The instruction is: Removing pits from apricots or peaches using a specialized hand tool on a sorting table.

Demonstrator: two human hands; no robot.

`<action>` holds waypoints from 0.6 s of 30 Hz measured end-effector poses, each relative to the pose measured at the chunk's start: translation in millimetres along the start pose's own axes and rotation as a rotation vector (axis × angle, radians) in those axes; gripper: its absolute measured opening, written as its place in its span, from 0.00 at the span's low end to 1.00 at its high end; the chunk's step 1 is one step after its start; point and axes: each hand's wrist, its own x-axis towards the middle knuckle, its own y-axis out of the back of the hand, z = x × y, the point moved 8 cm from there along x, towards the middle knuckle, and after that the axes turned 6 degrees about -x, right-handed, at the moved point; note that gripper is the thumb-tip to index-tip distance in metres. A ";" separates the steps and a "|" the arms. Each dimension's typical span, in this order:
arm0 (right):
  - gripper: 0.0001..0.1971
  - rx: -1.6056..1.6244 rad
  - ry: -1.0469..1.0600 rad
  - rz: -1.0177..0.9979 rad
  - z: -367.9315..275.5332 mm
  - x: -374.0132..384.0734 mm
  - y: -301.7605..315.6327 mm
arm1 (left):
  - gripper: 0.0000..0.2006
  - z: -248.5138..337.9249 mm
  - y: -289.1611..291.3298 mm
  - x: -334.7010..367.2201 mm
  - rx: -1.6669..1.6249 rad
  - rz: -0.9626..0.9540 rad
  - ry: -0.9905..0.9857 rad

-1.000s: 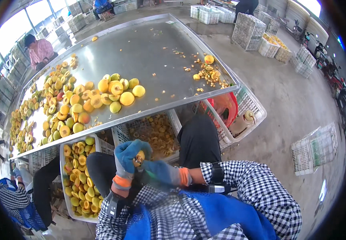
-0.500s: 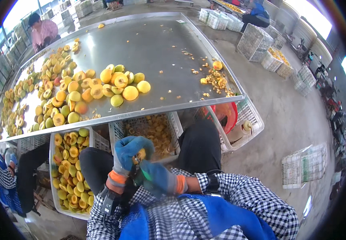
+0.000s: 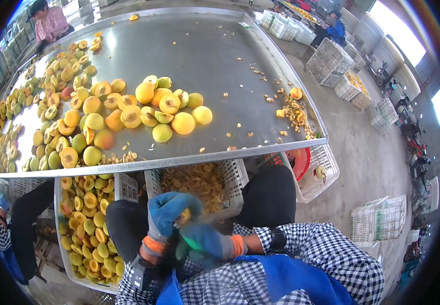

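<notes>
Over my lap my gloved left hand point(image 3: 171, 211) is closed around a piece of yellow apricot point(image 3: 184, 216), mostly covered by the glove. Pressed close beside it, my gloved right hand point(image 3: 204, 243) is curled and blurred by motion; what it grips is hidden. Both gloves are blue with orange cuffs. In front of me, halved and whole apricots point(image 3: 131, 117) lie in a heap on the metal table point(image 3: 204, 61). A white crate of apricot halves point(image 3: 90, 229) stands by my left leg. Between my knees, another crate point(image 3: 235, 178) holds brownish-yellow scraps point(image 3: 192, 180).
Pits and bits point(image 3: 298, 114) lie at the table's right corner. Below are a red basin point(image 3: 301, 161) and a white crate point(image 3: 324, 178). An upturned-looking crate point(image 3: 377, 221) stands on the floor. Co-workers sit far left point(image 3: 49, 25), at near left and far right point(image 3: 336, 28).
The view has shifted, so the table sits slightly lower and larger. My hands stay together over my lap, the apricot piece still in the left one; the right hand is blurred in motion.
</notes>
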 end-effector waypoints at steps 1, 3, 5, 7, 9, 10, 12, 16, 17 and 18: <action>0.20 -0.213 0.222 0.015 -17.9 0.9 -8.6 | 0.18 5.3 0.1 0.5 0.010 0.000 -0.052; 0.22 -0.256 0.272 0.101 -22.5 5.8 -8.5 | 0.19 3.6 7.3 1.8 -0.050 0.081 -0.016; 0.25 0.036 -0.023 0.145 7.9 9.1 -1.8 | 0.20 3.1 9.6 4.0 -0.075 0.099 -0.025; 0.28 0.213 -0.187 0.013 28.6 19.5 1.8 | 0.21 5.0 10.1 10.6 -0.076 0.061 -0.081; 0.30 0.371 -0.264 -0.161 39.0 20.4 4.4 | 0.22 -17.1 3.1 16.0 -0.305 -0.025 0.125; 0.31 0.468 -0.300 -0.222 43.1 17.3 7.7 | 0.22 -29.3 4.2 17.3 -0.343 0.024 0.193; 0.31 0.881 -0.423 -0.524 39.4 9.1 -0.8 | 0.23 -65.8 5.9 17.9 -0.538 0.161 0.435; 0.23 1.079 -0.375 -0.542 36.0 14.2 10.2 | 0.20 -98.9 18.6 39.3 -0.556 0.170 0.290; 0.22 1.534 -0.554 -0.478 37.6 11.2 9.7 | 0.18 -102.9 31.4 43.9 -0.431 0.227 0.215; 0.20 1.985 -0.739 -0.388 36.0 6.5 11.4 | 0.16 -99.4 39.8 45.2 -0.343 0.227 0.087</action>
